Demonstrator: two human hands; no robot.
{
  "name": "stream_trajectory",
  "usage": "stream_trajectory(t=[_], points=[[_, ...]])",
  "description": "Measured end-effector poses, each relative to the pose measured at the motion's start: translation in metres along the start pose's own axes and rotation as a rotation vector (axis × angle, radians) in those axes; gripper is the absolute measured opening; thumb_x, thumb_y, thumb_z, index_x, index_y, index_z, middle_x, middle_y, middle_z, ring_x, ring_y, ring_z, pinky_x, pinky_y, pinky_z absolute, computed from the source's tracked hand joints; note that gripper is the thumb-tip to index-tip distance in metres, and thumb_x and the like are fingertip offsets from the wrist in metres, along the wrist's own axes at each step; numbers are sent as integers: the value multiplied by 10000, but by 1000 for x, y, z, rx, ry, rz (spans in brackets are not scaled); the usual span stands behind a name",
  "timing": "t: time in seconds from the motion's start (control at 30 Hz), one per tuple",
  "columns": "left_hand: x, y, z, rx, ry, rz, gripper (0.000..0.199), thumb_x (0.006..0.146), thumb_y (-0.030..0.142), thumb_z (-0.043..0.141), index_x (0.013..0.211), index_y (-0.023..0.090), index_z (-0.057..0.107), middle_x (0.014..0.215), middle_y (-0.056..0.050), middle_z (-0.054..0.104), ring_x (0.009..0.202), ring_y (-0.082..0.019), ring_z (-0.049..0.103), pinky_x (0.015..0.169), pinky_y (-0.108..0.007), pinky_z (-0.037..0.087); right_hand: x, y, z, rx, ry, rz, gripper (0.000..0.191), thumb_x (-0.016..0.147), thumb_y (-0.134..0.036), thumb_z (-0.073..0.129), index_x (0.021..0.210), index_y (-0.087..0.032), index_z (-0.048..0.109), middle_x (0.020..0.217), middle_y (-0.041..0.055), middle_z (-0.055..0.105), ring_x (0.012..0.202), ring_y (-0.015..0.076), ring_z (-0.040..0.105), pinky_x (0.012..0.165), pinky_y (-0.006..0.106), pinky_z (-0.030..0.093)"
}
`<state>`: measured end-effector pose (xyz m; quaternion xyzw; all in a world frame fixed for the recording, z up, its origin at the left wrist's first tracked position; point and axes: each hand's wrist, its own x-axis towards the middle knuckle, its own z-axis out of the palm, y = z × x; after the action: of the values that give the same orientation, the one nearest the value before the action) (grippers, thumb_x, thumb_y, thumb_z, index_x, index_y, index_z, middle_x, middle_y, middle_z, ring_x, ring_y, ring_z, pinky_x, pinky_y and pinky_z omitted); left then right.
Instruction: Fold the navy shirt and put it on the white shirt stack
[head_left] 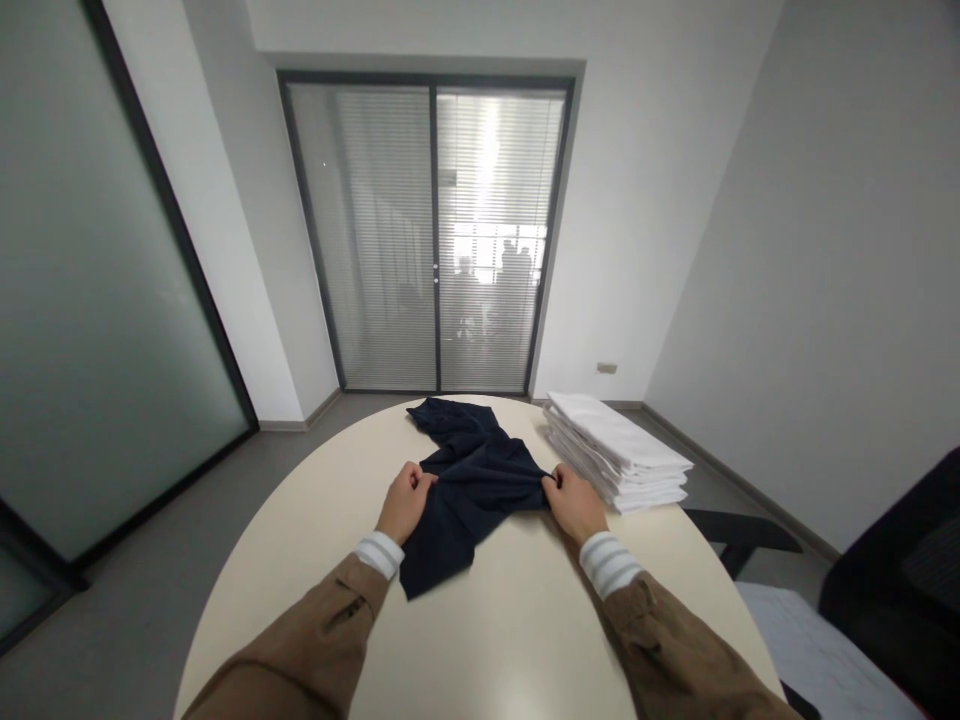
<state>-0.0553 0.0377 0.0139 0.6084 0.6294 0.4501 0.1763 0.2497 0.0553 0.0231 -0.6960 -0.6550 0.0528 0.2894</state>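
Observation:
A crumpled dark navy garment lies spread unevenly over the round table in front of me; its exact kind is hard to tell from the folds. On its left edge, my left hand pinches the fabric, fingers curled closed. Opposite, my right hand grips the right edge between thumb and fingers. Creases run across the cloth between my two hands. One loose flap hangs toward me at the lower left, and another part stretches away to the table's far edge.
A stack of folded white cloths sits at the right rim of the cream round table, close to my right hand. A dark chair with something white on its seat stands at the right. Beyond are glass doors with blinds.

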Motion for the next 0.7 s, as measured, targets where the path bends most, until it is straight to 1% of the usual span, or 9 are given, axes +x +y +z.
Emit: stream_trajectory(t=[0.07, 0.17, 0.27, 0.33, 0.4, 0.47, 0.5, 0.57, 0.7], points=[[-5, -4, 1, 49, -91, 65, 109, 891, 285, 566, 967, 213, 596, 975, -55, 720, 923, -222, 688, 859, -344, 523, 3, 7, 0, 2, 22, 46, 223, 907, -365, 487, 747, -231, 566, 663, 36, 629, 656, 216, 588, 599, 286, 337], [-13, -6, 6, 215, -216, 237, 350, 818, 195, 649, 1167, 201, 621, 1241, -120, 671, 1176, -261, 617, 1052, -402, 446, 4, 11, -1, 21, 99, -3, 159, 891, -323, 495, 836, -219, 601, 776, 63, 669, 758, 239, 618, 682, 318, 406], [-16, -7, 8, 323, -260, 310, 335, 782, 153, 665, 1115, 193, 682, 1323, -138, 632, 1268, -283, 558, 1117, -428, 397, -1, 0, -8, 2, 218, -216, 186, 907, -297, 485, 970, -203, 632, 996, 113, 686, 968, 276, 603, 830, 377, 429], [-14, -8, 8, 313, -269, 299, 277, 779, 143, 666, 1049, 192, 707, 1312, -135, 639, 1263, -286, 562, 1113, -429, 406, -9, -12, -15, -12, 232, -402, 226, 921, -308, 497, 1065, -204, 637, 1117, 125, 667, 1081, 293, 561, 923, 418, 405], [-13, -9, 8, 263, -259, 289, 195, 793, 138, 661, 969, 198, 717, 1273, -123, 662, 1242, -277, 576, 1104, -418, 415, -17, -23, -19, -3, 126, -623, 244, 921, -315, 527, 1117, -217, 635, 1180, 114, 649, 1132, 286, 539, 986, 429, 381], [-11, -10, 8, 214, -239, 283, 123, 813, 140, 651, 892, 211, 713, 1209, -104, 694, 1208, -263, 598, 1086, -398, 426, -24, -31, -19, 13, -66, -814, 236, 910, -329, 565, 1111, -234, 646, 1180, 93, 651, 1116, 264, 550, 1004, 414, 387], [-10, -11, 9, 196, -227, 274, 110, 827, 143, 640, 873, 216, 706, 1167, -96, 710, 1177, -258, 616, 1065, -390, 439, -27, -32, -18, 17, -162, -871, 231, 903, -339, 584, 1101, -241, 653, 1171, 84, 654, 1094, 254, 562, 993, 404, 402], [-8, -13, 9, 161, -187, 237, 110, 865, 163, 604, 893, 223, 691, 1065, -82, 737, 1078, -252, 663, 994, -380, 477, -27, -31, -14, 23, -274, -888, 250, 902, -356, 602, 1120, -248, 657, 1184, 78, 649, 1074, 246, 575, 969, 391, 430], [5, -22, 6, 51, -23, 106, 169, 964, 267, 470, 996, 223, 630, 937, -65, 742, 905, -231, 705, 849, -349, 520, -22, -21, -7, 37, -307, -815, 233, 972, -337, 522, 1134, -247, 662, 1178, 78, 650, 1075, 230, 581, 941, 367, 457]])
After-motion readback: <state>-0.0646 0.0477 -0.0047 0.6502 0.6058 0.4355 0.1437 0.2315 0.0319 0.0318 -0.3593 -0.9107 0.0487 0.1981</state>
